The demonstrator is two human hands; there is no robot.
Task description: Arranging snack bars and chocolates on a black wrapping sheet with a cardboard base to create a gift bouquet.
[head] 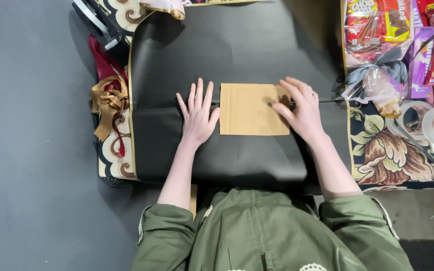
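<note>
Left hand (197, 116) lies flat, fingers spread and straight, palm down on the black sheet (237, 55), its thumb side just touching the left edge of the brown cardboard rectangle (251, 109); it grips nothing. Right hand (301, 111) sits at the cardboard's right edge, fingers bent, fingertips on the card, and it seems to pinch a thin dark tool (322, 101) whose tip pokes out to the right (what kind of tool is hard to make out, most of it hidden under the fingers). The cardboard lies flat in the middle of the black sheet, squarely between the two hands. The sheet covers a patterned floral cloth (377, 150), which shows only along the left and right edges. To the left, a gold ribbon bow (107, 103) rests over something red that is mostly tucked under it. Upper left, a tape dispenser (96, 20) is cut off by the frame. To the right, a clear cellophane bundle tied with a grey bow (377, 75), a heap of snack packets (408, 30) running off the top corner, and rolls of clear tape (418, 123) beside it. Below, green jacket sleeves (257, 236) fill the bottom, pushed up off the forearms.
</note>
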